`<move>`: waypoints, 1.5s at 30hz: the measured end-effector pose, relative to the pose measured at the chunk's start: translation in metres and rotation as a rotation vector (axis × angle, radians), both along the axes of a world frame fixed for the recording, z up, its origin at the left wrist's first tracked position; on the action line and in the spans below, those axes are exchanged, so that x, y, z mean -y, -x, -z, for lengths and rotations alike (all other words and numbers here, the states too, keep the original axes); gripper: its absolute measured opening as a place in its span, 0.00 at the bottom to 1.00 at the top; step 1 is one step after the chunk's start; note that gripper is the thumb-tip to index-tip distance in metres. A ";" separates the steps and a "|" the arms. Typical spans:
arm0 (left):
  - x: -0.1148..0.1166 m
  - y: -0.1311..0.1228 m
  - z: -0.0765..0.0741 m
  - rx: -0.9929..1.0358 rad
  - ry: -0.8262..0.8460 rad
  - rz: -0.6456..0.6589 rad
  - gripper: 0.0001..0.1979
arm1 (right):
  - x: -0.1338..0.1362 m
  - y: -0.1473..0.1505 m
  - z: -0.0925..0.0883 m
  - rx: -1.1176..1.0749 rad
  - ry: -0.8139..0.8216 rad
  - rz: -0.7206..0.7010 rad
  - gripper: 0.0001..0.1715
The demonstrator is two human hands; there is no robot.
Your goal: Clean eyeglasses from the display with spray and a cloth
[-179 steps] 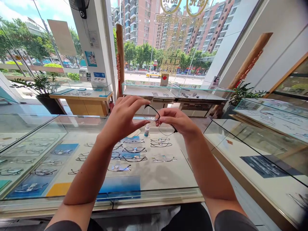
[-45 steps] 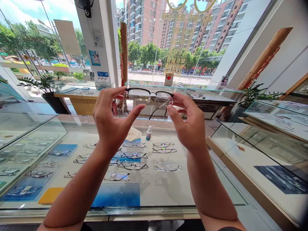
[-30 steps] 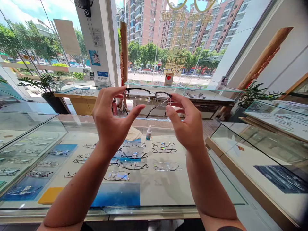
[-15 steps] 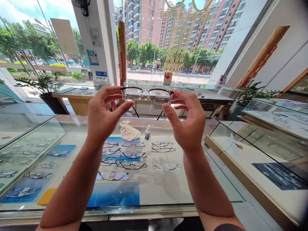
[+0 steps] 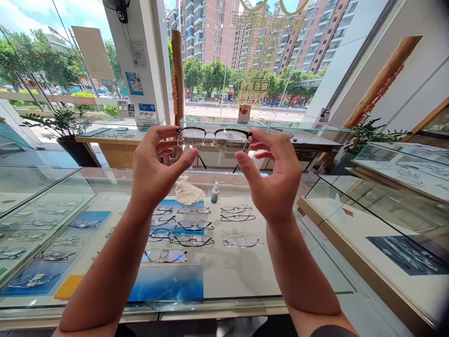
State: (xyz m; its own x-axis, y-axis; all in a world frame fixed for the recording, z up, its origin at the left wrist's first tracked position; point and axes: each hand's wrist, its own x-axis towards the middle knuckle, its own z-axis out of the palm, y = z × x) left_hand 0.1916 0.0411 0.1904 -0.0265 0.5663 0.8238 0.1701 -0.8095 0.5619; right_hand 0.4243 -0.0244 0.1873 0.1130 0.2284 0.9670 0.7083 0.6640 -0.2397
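I hold a pair of black half-rim glasses [image 5: 213, 139] up at eye level, lenses facing me, arms unfolded and pointing down and away. My left hand [image 5: 157, 164] pinches the left end of the frame between thumb and fingers. My right hand [image 5: 275, 175] pinches the right end the same way. Below them a white cloth [image 5: 187, 191] and a small white spray bottle [image 5: 214, 193] sit on the glass counter top [image 5: 245, 271].
Under the counter glass lie several pairs of glasses [image 5: 192, 225] in rows on white and blue pads. More glass display cases stand to the left [image 5: 35, 187], right [image 5: 393, 206] and ahead [image 5: 301, 133]. Shop windows face a street.
The glasses went from being gripped close together, low and tilted, to being held wide and level at eye height. In the last second they turned so the lenses face me more squarely.
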 end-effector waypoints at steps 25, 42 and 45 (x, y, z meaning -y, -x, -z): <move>-0.015 -0.018 0.017 0.140 -0.342 -0.151 0.39 | -0.009 0.001 0.004 -0.091 0.085 -0.125 0.25; -0.022 -0.026 0.022 0.134 -0.419 -0.129 0.41 | -0.014 -0.007 0.002 -0.282 0.092 -0.339 0.17; -0.018 -0.027 0.022 0.112 -0.411 -0.184 0.41 | -0.014 -0.010 0.001 -0.264 0.131 -0.375 0.19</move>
